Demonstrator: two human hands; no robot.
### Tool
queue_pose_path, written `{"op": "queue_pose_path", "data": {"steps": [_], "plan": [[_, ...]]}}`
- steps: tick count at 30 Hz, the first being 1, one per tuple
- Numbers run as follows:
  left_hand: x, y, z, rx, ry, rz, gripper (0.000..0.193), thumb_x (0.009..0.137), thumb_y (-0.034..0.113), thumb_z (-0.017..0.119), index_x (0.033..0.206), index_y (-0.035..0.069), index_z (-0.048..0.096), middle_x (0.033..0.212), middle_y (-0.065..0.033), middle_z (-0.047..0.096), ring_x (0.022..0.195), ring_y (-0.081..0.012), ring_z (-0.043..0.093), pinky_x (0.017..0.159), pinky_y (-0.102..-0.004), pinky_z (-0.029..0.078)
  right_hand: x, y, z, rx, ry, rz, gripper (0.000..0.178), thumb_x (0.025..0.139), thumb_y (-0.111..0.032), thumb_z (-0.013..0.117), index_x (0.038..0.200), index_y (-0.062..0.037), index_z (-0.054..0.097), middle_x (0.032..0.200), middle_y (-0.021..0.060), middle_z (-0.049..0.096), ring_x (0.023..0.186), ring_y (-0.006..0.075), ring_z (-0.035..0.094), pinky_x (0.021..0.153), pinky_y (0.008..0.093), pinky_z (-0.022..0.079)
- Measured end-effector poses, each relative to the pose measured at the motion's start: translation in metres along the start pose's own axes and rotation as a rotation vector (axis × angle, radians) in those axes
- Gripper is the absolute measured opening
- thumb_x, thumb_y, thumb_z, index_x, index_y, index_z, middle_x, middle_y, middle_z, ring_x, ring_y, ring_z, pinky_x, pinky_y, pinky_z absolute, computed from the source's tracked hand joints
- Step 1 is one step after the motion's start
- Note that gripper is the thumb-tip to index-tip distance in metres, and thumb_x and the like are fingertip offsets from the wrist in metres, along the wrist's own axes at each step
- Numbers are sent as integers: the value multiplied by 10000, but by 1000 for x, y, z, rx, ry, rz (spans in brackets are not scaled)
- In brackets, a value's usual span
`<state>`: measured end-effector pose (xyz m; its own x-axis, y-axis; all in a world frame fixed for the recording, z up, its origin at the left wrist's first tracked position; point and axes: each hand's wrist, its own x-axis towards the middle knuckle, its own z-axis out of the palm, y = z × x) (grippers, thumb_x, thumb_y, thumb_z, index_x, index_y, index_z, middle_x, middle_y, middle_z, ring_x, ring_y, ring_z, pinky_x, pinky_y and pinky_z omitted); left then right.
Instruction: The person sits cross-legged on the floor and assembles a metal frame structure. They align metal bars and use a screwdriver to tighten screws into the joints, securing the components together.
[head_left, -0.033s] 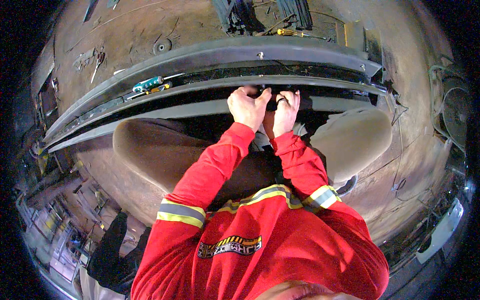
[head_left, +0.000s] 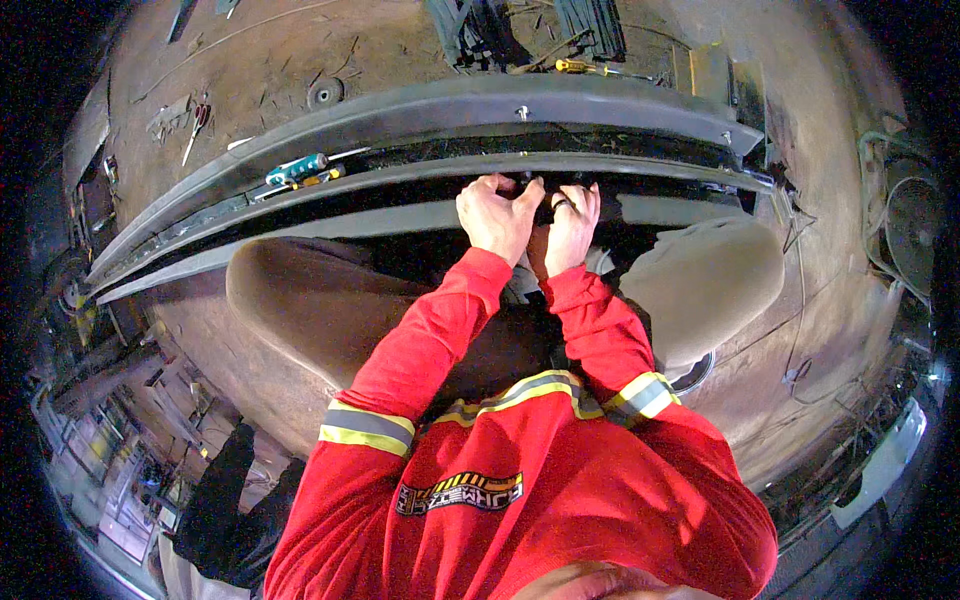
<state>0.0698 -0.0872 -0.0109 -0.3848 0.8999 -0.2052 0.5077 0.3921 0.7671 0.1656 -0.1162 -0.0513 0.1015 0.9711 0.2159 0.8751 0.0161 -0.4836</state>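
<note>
A long grey metal frame (head_left: 400, 122) with parallel rails lies across in front of my bent knees. At its nearer channel, my left hand (head_left: 497, 215) is closed, thumb and fingers pinched on something small and dark. Close beside it on the right, my right hand (head_left: 568, 228), with a dark ring on one finger, is also closed, its fingers curled at the same channel. What the fingertips hold is hidden in the shadow. On the frame to the left rest a teal-handled screwdriver (head_left: 298, 170) and a yellow-and-black-handled tool (head_left: 322, 178).
Beyond the frame lie a yellow-handled screwdriver (head_left: 575, 66), red-handled scissors (head_left: 200, 118), a small round disc (head_left: 324, 93) and dark strips (head_left: 590, 28). A thin cable (head_left: 800, 310) runs along the floor at right. Dark clothing (head_left: 235, 490) shows at lower left.
Hardly anything differs. My left fingers have shifted very slightly at the channel; the frame and the tools stay where they were.
</note>
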Motion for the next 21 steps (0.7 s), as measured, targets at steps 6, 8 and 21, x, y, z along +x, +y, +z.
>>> {"op": "queue_pose_path", "data": {"steps": [6,8,21], "plan": [[0,-7,-2,84,-28,139,417,660,349,757,696,-47,632,627,-178,621,547,-263,601,572,-341,471,2,-2,-4,86,0,17,62,652,-55,574,690,-28,616,875,64,572,898,254,527,955,435,368],[6,-1,-15,19,-169,109,460,719,412,707,734,-43,641,689,-186,635,595,-304,607,600,-340,474,1,1,-4,92,-34,21,49,671,-57,579,690,-30,614,889,56,580,892,241,528,900,427,384],[21,-7,-27,43,-531,-6,374,807,340,560,692,-12,608,590,-174,572,553,-303,562,567,-378,440,9,-8,-4,4,-174,-25,113,700,-147,569,644,-54,600,866,10,559,866,199,532,894,427,351]]}}
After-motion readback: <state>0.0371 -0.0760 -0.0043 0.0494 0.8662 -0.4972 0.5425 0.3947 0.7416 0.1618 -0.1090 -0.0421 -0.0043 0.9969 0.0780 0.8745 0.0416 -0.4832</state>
